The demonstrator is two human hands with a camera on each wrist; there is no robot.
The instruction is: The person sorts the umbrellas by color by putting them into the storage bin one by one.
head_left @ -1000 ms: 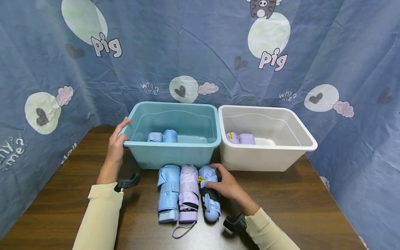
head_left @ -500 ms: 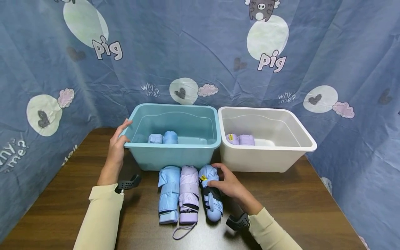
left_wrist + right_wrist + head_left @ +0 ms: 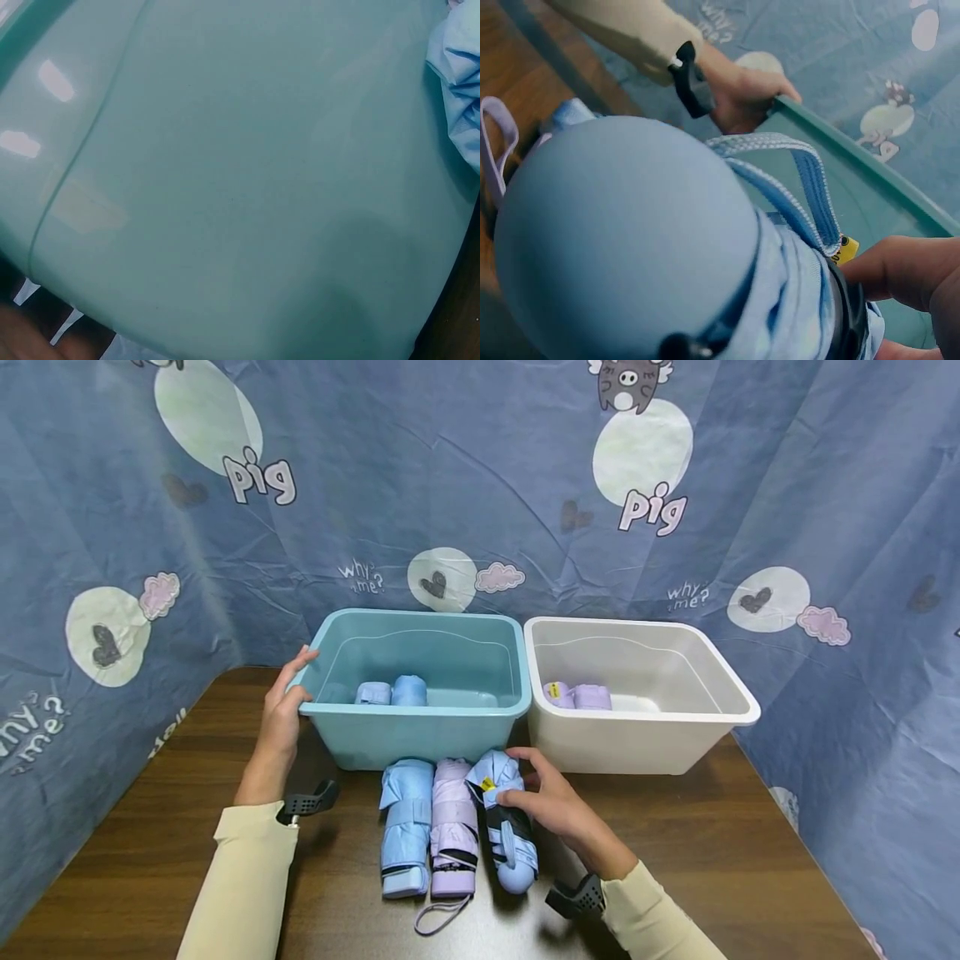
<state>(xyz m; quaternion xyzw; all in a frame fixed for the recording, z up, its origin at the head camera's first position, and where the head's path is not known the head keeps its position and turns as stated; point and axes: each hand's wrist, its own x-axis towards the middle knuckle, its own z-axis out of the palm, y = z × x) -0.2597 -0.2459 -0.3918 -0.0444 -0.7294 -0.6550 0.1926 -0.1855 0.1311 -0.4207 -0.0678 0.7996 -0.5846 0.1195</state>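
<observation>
In the head view, my right hand [image 3: 551,797] pinches a folded blue umbrella [image 3: 507,818] with a rounded handle end and a yellow tag. Its thumb and fingers lie on opposite sides of it. In the right wrist view, that umbrella's smooth handle [image 3: 622,232] and wrist strap fill the foreground. My left hand [image 3: 281,710] holds the left rim of the teal bin [image 3: 420,735]. Side by side in front of that bin lie a lighter blue folded umbrella [image 3: 406,831] and a lilac one [image 3: 453,827], whose wrist loop trails toward me.
Two rolled blue umbrellas [image 3: 408,690] stand in the teal bin. Right beside it is a white bin [image 3: 637,739] holding two lilac umbrellas [image 3: 592,697]. Both bins stand on a brown wooden table [image 3: 720,860], with a patterned blue cloth [image 3: 480,485] hanging behind.
The blue umbrella in my right hand has shifted slightly right, away from the lilac one, and its top has tipped up with its fabric flap spreading. My left hand stays on the bin rim.
</observation>
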